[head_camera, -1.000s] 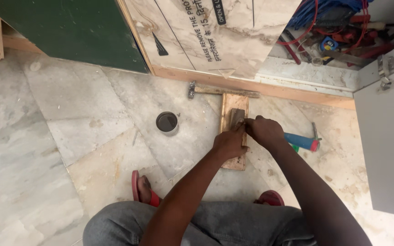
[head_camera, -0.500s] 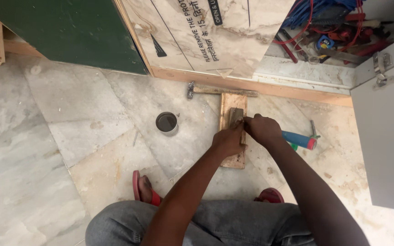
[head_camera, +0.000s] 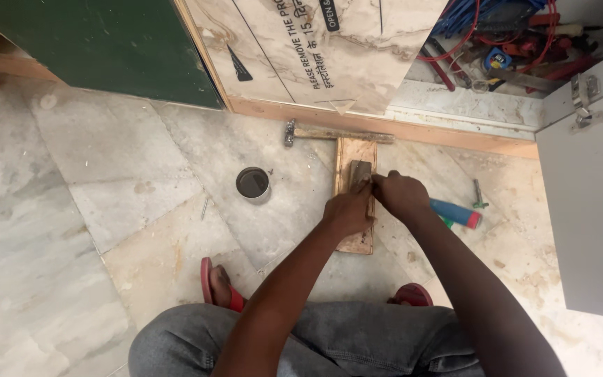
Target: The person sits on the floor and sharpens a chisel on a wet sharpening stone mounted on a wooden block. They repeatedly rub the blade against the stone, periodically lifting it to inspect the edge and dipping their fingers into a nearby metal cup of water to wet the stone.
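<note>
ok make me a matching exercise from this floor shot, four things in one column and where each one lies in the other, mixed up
Things:
1. hammer
2. small round tin
3. blue-handled tool
4. wooden block

Places:
A. on the floor left of the block, apart from both hands
B. under the left hand and right hand
C. lying along the wooden strip at the wall, just beyond the block
D. on the floor right of the right hand, partly hidden by it

Pairs: 1-C, 2-A, 3-D, 4-B
</note>
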